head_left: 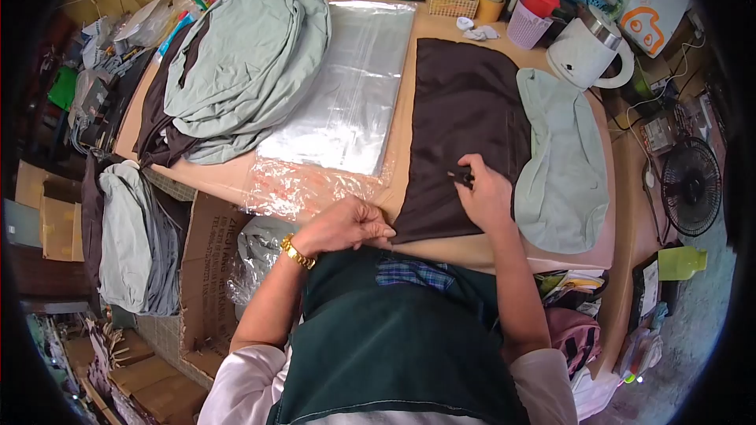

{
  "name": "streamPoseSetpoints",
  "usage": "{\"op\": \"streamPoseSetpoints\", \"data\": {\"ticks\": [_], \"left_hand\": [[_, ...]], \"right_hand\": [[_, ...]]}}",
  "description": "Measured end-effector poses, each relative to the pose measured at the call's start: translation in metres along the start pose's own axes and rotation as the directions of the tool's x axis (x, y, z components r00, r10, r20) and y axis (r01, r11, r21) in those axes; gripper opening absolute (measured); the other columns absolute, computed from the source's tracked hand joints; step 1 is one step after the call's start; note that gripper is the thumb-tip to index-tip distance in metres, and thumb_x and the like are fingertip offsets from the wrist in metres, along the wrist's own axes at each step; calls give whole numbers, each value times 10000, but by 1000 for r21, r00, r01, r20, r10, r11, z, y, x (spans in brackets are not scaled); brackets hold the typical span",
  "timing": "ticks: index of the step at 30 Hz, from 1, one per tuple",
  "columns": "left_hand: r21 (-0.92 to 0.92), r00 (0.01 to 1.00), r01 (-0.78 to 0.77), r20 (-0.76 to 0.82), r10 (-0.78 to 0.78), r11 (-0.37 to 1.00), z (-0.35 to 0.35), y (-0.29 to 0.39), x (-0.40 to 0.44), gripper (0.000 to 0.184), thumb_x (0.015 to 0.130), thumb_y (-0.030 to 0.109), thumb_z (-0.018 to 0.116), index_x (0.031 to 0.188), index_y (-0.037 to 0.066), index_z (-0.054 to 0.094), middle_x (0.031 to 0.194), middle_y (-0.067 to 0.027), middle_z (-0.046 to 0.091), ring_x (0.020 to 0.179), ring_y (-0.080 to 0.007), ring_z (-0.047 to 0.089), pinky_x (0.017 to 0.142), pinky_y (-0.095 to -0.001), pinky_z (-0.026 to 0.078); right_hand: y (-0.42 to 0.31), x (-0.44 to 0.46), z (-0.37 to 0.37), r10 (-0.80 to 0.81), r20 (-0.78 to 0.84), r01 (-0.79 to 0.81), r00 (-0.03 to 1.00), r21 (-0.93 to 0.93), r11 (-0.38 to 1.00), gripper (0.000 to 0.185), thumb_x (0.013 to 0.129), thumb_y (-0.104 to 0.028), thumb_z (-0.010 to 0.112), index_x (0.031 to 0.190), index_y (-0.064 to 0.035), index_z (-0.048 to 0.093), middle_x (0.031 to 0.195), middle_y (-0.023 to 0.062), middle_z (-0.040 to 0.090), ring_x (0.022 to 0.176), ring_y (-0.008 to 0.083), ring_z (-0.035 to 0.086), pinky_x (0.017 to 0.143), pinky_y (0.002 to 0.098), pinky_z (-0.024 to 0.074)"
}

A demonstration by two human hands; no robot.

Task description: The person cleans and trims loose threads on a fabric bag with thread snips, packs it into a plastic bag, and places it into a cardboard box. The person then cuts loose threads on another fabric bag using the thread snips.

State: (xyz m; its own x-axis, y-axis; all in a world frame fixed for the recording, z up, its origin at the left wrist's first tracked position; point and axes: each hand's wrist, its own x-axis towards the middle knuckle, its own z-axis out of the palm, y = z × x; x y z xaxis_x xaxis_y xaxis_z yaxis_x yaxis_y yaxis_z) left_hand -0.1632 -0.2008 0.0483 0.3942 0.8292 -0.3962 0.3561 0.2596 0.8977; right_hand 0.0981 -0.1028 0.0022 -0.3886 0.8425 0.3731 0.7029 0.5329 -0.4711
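A dark brown cloth piece (pixel 465 110) lies flat in front of me, its near edge close to the table's front edge. At its near left corner, my left hand (pixel 346 224) is closed, thumb and fingers pinching the cloth corner. My right hand (pixel 484 193) is over the cloth's lower right part, its fingers closed around a small black tool (pixel 460 178) that looks like thread snips; most of it is hidden in the hand. Just right of the brown cloth, and touching it, lies a pale green cloth piece (pixel 561 161).
Clear plastic bags (pixel 346 94) lie left of the brown cloth, beside a heap of pale green cloth (pixel 244 63). A white kettle (pixel 584 49) stands at the back right. A cardboard box (pixel 206 283) is below left; a black fan (pixel 691 186) stands far right.
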Motion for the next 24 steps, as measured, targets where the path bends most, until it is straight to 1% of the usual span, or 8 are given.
{"op": "streamPoseSetpoints", "data": {"ticks": [8, 12, 13, 16, 17, 19, 21, 24], "left_hand": [[-389, 952, -122, -306, -4, 913, 7, -26, 3, 231, 946, 256, 643, 837, 53, 658, 625, 59, 516, 558, -30, 424, 481, -201, 330], [-649, 924, -310, -379, 57, 695, 8, -35, 3, 299, 993, 309, 546, 819, 73, 600, 762, -2, 572, 573, -60, 466, 483, -188, 354], [-673, 904, -401, -403, 147, 621, 2, -39, -1, 338, 1009, 338, 506, 814, 73, 583, 840, -35, 595, 581, -75, 490, 482, -189, 365], [-868, 867, -496, -495, 59, 15, -25, -6, -28, 438, 1011, 405, 445, 903, -1, 571, 1229, -147, 544, 668, -140, 586, 493, -213, 423], [-868, 867, -496, -495, 58, 16, -27, 8, -29, 438, 1011, 405, 445, 903, -1, 571, 1229, -147, 544, 668, -140, 586, 493, -213, 423], [-523, 796, -519, -584, 160, 676, -19, 27, -20, 438, 1001, 376, 486, 1070, -51, 554, 1308, -160, 506, 715, -162, 630, 514, -228, 453], [-309, 815, -348, -566, 123, 885, 8, 30, 11, 460, 959, 311, 586, 1237, -43, 496, 1268, -122, 553, 728, -172, 659, 539, -245, 481], [-233, 911, -39, -407, -61, 972, 27, 25, 55, 372, 892, 248, 676, 1144, -12, 591, 1043, -130, 668, 647, -206, 653, 556, -303, 483]], "right_hand": [[7, 8, 2, 102, 8, -102, 995, 13, 995, 274, 782, -94, 715, 991, -102, 538, 756, 79, 648, 714, 298, 652, 617, 425, 475], [10, 8, 0, 100, 15, -100, 995, -30, 995, 279, 784, -98, 723, 991, -102, 536, 762, 85, 650, 718, 301, 653, 619, 425, 477], [12, 8, -1, 101, 15, -100, 995, -32, 994, 279, 784, -98, 723, 991, -102, 536, 762, 85, 650, 718, 301, 653, 619, 425, 477], [16, 6, -2, 122, -10, -122, 993, -13, 992, 268, 803, -100, 709, 1018, -108, 548, 754, 110, 652, 725, 312, 655, 622, 413, 475], [16, 7, -1, 122, -11, -122, 992, -31, 992, 271, 803, -101, 711, 1019, -109, 547, 758, 111, 653, 728, 312, 656, 625, 412, 477], [14, 8, 0, 117, -13, -118, 993, -46, 992, 275, 802, -101, 712, 1020, -111, 545, 762, 112, 654, 731, 311, 658, 628, 411, 479], [13, 7, -1, 145, 2, -145, 989, -50, 988, 286, 798, -101, 719, 1025, -110, 545, 773, 119, 652, 731, 312, 655, 634, 406, 482], [17, 5, 0, 88, -42, -89, 995, -16, 996, 288, 779, -97, 737, 994, -101, 546, 740, 95, 647, 713, 301, 655, 605, 413, 476]]}}
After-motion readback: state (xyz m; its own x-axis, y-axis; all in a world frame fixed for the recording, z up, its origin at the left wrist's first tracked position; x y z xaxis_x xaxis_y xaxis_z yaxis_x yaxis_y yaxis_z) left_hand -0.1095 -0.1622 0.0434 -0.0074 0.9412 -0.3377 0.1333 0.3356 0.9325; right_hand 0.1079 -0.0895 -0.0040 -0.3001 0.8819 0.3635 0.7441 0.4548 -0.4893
